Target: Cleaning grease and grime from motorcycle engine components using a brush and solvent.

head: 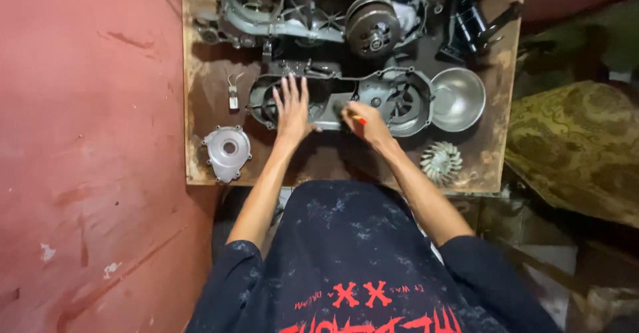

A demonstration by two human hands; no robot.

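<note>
grey round cover (227, 152) lies at nine o'clock on wooden board (346, 163). left hand (291, 110) rests flat, fingers spread, on dark engine case cover (339, 100) at centre. right hand (365, 123) pinches red-tipped tool (360, 119) against it. steel bowl (458, 99) at three o'clock.

Black short-sleeved T-shirt, faint pale speckles across chest, red print at 6 o'clock edge; sleeves end above elbows; forearms bare; hands bare, no gloves, rings or watch seen
</note>
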